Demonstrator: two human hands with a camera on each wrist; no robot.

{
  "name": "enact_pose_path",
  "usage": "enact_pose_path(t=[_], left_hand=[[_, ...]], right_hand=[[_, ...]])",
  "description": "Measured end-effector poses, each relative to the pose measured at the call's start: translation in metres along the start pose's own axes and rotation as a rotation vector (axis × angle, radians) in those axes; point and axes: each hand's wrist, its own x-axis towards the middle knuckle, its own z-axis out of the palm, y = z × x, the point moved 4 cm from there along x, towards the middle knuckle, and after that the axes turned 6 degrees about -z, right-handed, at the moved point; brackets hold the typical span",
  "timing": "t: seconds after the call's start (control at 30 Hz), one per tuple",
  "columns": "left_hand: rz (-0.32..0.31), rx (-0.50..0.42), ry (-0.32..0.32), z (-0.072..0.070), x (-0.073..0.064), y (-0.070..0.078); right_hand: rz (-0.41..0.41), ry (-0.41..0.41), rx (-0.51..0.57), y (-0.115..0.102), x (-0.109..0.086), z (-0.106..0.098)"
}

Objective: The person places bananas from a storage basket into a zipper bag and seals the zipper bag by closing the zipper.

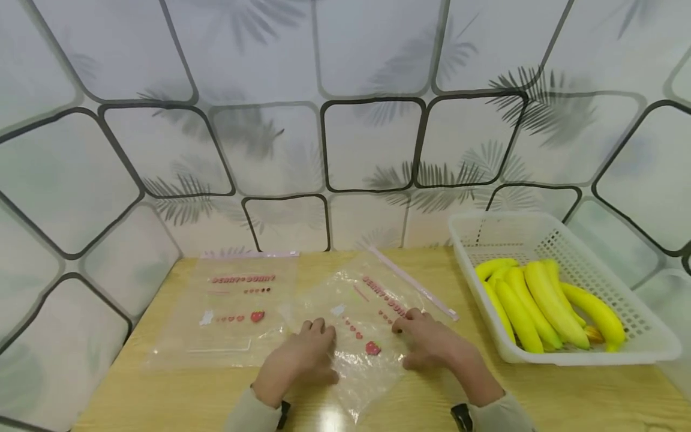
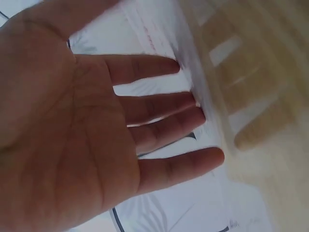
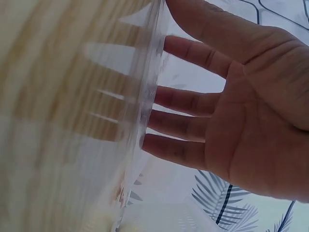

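A clear zip bag (image 1: 356,366) with pink berry print and a pink zip strip lies turned at an angle on the table. My left hand (image 1: 302,359) is at its left side, fingers spread and fairly straight. On its right side my right hand (image 1: 434,343) touches the plastic with its fingertips. In the right wrist view, the fingers (image 3: 186,128) extend straight to the bag's surface. The left wrist view shows the left palm (image 2: 67,140) with nothing in it. Another such zip bag (image 1: 232,330) lies flat to the left.
A white perforated basket (image 1: 588,358) holding several yellow bananas (image 1: 545,300) stands at the right. The wooden table (image 1: 135,402) ends at the back against a wall covering (image 1: 372,144) with a leaf and block pattern.
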Motion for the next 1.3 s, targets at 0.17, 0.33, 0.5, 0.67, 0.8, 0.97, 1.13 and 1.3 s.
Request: enact_pose_path(t=[0.17, 0.33, 0.5, 0.67, 0.8, 0.97, 1.13, 1.3], left_hand=[[0.002, 0.051, 0.009, 0.003, -0.001, -0.001], [-0.004, 0.062, 0.031, -0.002, 0.001, -0.003], [-0.010, 0.027, 0.070, -0.010, 0.001, -0.007], [-0.018, -0.037, 0.061, -0.015, 0.002, -0.014], [-0.008, -0.086, 0.013, -0.012, 0.003, -0.020], [-0.015, -0.056, -0.006, -0.011, 0.002, -0.018], [-0.027, -0.024, 0.013, -0.013, 0.005, -0.020], [-0.023, -0.026, 0.026, -0.013, 0.005, -0.026]], right_hand=[[-0.009, -0.011, -0.036, -0.001, 0.004, 0.000], [-0.033, -0.003, -0.057, 0.000, 0.002, -0.006], [-0.037, 0.012, -0.038, 0.005, 0.000, -0.010], [-0.058, 0.027, -0.038, 0.006, 0.000, -0.010], [-0.073, 0.028, -0.012, 0.005, 0.001, -0.007], [-0.069, 0.032, -0.036, 0.005, 0.002, -0.008], [-0.063, 0.025, -0.022, 0.007, 0.003, -0.008], [-0.092, 0.016, 0.014, 0.004, 0.003, -0.004]])
